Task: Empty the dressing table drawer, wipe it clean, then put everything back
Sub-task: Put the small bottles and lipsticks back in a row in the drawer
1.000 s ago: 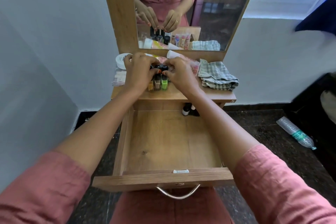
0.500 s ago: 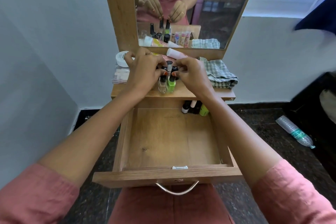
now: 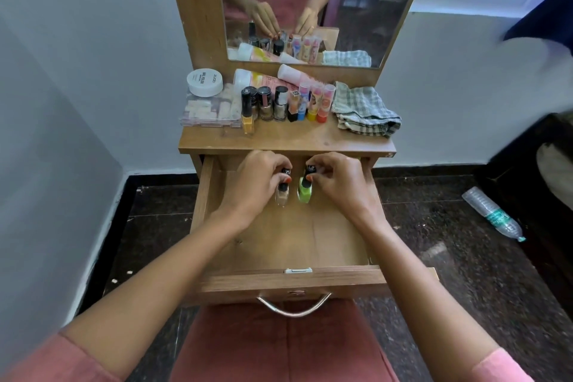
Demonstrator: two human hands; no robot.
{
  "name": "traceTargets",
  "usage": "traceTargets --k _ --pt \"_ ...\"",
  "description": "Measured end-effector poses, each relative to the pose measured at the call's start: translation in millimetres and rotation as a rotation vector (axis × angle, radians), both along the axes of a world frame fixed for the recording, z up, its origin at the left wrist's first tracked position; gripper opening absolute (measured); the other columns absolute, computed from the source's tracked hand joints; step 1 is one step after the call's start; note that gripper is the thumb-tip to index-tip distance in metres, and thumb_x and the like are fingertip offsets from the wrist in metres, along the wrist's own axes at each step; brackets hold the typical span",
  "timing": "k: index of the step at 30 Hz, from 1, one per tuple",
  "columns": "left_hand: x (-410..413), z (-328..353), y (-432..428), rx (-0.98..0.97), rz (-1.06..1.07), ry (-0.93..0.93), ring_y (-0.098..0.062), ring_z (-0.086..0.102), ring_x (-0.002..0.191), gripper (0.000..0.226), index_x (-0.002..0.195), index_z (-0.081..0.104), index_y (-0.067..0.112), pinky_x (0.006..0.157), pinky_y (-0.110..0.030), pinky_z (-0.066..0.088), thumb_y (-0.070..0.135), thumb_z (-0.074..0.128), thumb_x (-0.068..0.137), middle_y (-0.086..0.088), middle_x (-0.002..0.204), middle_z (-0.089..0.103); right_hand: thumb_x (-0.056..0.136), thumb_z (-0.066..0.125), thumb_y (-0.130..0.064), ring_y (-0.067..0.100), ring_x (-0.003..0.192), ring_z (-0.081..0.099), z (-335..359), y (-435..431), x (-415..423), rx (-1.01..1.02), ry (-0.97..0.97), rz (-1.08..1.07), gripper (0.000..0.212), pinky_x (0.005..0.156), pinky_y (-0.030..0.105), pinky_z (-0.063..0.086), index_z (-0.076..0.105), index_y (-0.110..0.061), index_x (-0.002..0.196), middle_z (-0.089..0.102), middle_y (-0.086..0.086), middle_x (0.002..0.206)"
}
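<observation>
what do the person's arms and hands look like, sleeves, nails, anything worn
Both forearms are bare. The left hand and right hand wear no gloves, and no watch or bangle shows at either wrist. Dusty-pink fabric sleeves end near the elbows. Visible fingernails are painted orange-red.

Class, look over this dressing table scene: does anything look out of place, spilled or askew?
Yes: a plastic bottle lies on its side on the dark floor, right of the drawer. On the tabletop, two tubes lie flat; nothing looks spilled.
</observation>
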State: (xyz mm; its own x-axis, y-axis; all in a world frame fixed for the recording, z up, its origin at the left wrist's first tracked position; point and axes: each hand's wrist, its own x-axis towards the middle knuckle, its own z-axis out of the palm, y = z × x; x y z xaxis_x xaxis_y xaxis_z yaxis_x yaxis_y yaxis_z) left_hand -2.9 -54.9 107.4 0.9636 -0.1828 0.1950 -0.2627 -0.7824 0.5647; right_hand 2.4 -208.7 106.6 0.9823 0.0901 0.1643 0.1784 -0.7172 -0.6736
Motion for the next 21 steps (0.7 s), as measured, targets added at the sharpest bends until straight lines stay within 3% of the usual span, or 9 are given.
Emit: traceTargets --k 3,8,15,21 --pt "-1.0 -15.9 -6.6 -0.024 0.018 0.055 -0.018 0.061 0.099 0.023 0.106 0.066 0.009 0.082 -0.022 0.043 0.011 0.062 0.083 -0.008 0.106 0.068 0.078 0.066 0.002 0.019 0.083 0.061 -26.1 2.5 4.3 -0.01 0.032 -0.023 0.025 0.072 0.012 0.042 0.067 -0.001 0.103 0.067 0.014 0.099" --pt "6.2 -35.0 -17.1 -0.031 0.099 0.077 -0.02 0.062 0.099 0.024 0.107 0.066 0.008 0.077 -0.018 0.04 0.01 0.061 0.084 -0.009 0.11 0.066 0.08 0.063 0.002 0.023 0.092 0.062 -46.6 9.1 15.5 -0.039 0.056 -0.035 0.026 0.084 0.028 0.05 0.066 0.001 0.106 0.065 0.015 0.104" --pt "18.4 -48.5 -22.8 -0.065 0.135 0.08 -0.022 0.06 0.1 0.025 0.11 0.063 0.004 0.075 -0.017 0.038 0.005 0.058 0.085 -0.012 0.111 0.063 0.081 0.062 0.001 0.023 0.092 0.062 -55.2 11.9 27.9 -0.062 0.061 -0.04 0.026 0.079 0.021 0.045 0.065 0.001 0.107 0.065 0.015 0.103" --pt "23.1 -60.5 -23.0 -0.123 0.141 0.124 -0.023 0.058 0.104 0.031 0.111 0.061 0.004 0.079 -0.021 0.04 0.002 0.063 0.08 -0.012 0.111 0.062 0.079 0.06 0.003 0.027 0.088 0.062 -63.5 10.2 26.2 -0.019 0.132 -0.036 0.024 0.082 0.039 0.052 0.06 0.002 0.103 0.063 0.017 0.098"
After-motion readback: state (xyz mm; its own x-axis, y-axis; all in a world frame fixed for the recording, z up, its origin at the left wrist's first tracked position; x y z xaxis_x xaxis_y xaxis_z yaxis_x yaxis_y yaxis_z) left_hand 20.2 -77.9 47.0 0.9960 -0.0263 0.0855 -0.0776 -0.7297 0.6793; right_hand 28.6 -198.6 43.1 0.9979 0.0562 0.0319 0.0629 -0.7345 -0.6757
